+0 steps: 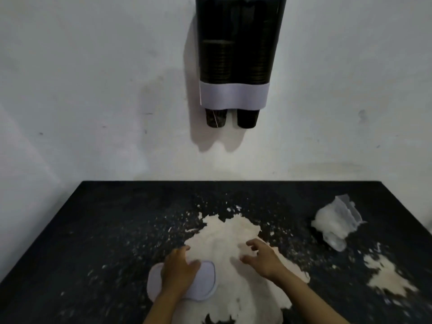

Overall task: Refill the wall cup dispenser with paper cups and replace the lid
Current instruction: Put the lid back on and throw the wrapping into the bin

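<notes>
The wall cup dispenser [238, 50] hangs at the top centre, a dark see-through double tube with a pale band at its foot. Stacked dark cups fill both tubes, and two cup bottoms [231, 118] stick out below. Its top runs out of frame. The pale oval lid [205, 282] lies flat on the black table [98, 225] near the front edge. My left hand [178, 271] rests on the lid, fingers spread over it. My right hand [260, 257] hovers just right of it, fingers apart, holding nothing.
A crumpled clear plastic wrapper [336, 222] lies on the table at the right. Large worn whitish patches [229, 244] mark the tabletop under my hands and at the right. The white wall rises straight behind the table.
</notes>
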